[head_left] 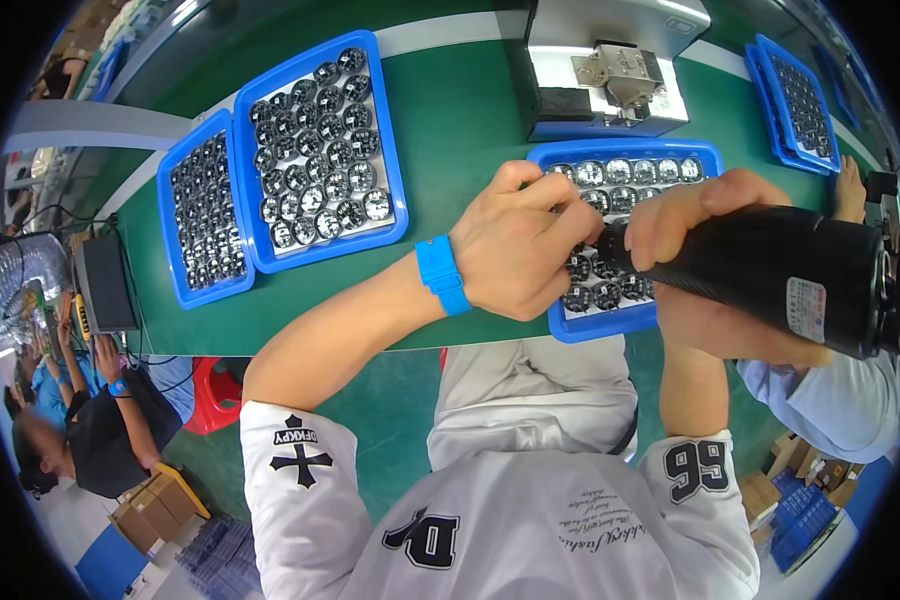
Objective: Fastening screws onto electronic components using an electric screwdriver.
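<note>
My right hand grips a black electric screwdriver, its tip pointing left into a blue tray of round dark parts with silver faces. My left hand, a blue wristband on its wrist, rests on that tray with fingers pinched on one of the round parts next to the tool tip. The tip itself is hidden between my hands.
Two more blue trays of the same round parts lie at the left on the green bench. A metal press fixture stands behind. Another blue tray stack sits far right. People sit at left and right.
</note>
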